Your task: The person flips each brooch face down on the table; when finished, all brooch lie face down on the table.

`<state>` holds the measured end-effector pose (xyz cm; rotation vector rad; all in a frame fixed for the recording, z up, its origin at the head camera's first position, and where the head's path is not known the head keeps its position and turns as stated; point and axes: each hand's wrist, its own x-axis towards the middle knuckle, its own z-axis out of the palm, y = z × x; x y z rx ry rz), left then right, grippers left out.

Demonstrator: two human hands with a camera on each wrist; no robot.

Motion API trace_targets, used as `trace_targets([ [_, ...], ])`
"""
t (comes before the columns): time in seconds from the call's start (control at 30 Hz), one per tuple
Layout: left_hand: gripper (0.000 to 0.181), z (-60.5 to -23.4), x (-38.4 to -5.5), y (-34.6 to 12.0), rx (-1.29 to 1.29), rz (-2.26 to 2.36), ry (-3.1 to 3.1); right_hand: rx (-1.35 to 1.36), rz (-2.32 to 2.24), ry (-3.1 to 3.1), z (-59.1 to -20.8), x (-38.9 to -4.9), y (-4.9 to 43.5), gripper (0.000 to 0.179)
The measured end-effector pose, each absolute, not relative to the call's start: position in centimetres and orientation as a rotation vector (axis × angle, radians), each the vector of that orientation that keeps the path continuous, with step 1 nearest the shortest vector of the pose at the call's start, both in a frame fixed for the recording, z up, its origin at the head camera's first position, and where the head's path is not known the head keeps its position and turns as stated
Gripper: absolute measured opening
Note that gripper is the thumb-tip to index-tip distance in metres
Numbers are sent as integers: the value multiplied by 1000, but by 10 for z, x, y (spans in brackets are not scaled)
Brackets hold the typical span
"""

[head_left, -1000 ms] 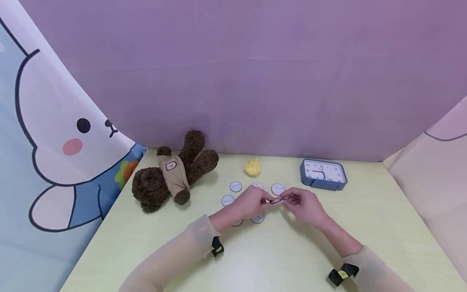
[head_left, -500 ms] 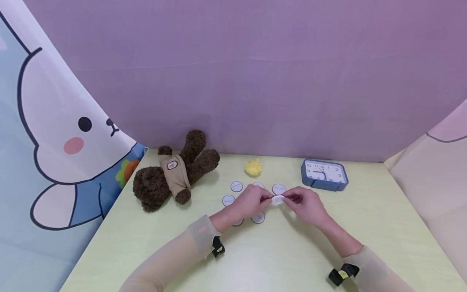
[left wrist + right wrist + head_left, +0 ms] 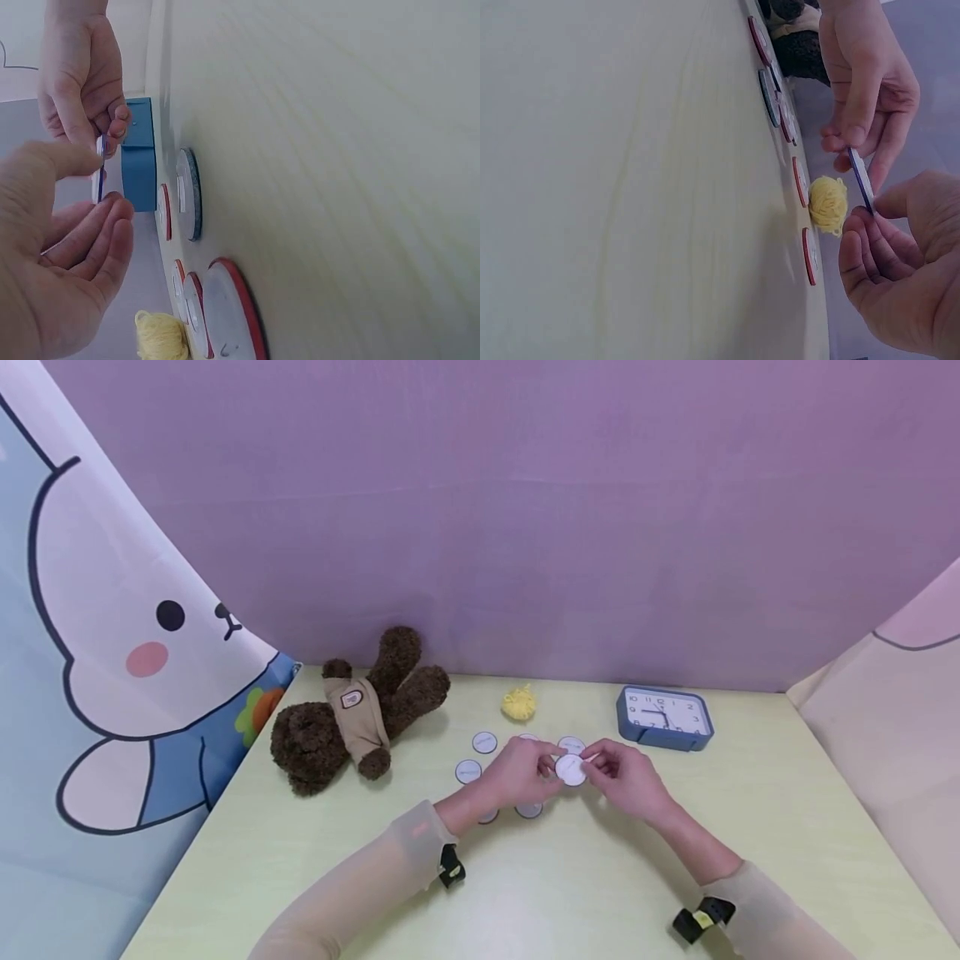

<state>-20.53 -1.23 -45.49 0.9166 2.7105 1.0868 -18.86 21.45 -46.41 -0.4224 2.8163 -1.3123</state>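
In the head view a thin round disc [image 3: 571, 769] shows its white face with faint marks, raised between both hands. My left hand [image 3: 522, 772] holds its left edge between thumb and fingers. Its right edge is pinched by the thumb and fingers of my right hand [image 3: 628, 779]. The right wrist view shows the disc [image 3: 861, 180] nearly edge-on, with a purple-blue rim. Several similar white discs lie on the table around the hands, among them one disc [image 3: 468, 772] left of my left hand and another [image 3: 572, 745] just behind the held one. My left hand partly covers some of them.
A brown teddy bear [image 3: 360, 718] in a tan shirt lies at the back left of the table [image 3: 555, 893]. Behind the discs sits a yellow yarn ball [image 3: 519, 702]. A blue clock [image 3: 664, 718] stands at the back right, before a purple cloth [image 3: 525, 527].
The disc has tilted from nearly edge-on, with a purple and yellow face showing, to its white face turned up towards the head. Both hands stay in almost the same place.
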Motion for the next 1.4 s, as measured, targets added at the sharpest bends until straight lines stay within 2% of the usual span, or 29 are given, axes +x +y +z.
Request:
trace_targets([
  [0.17, 44, -457, -206, -10, 893, 1033, 2727, -417, -1316, 2787, -466, -189, 214, 12],
  [0.47, 29, -462, -207, -4, 867, 908, 2796, -495, -1213, 2769, -469, -189, 215, 24],
  [0.73, 27, -470, -210, 1, 854, 785, 2833, -602, -1121, 2783, -473, -189, 215, 34],
  [1.2, 16, -471, -206, 7, 888, 653, 2860, -618, -1032, 2849, -477, -187, 214, 31],
  [1.4, 18, -472, -205, 8, 897, 580, 2876, -591, -1010, 2837, -476, -185, 213, 30],
])
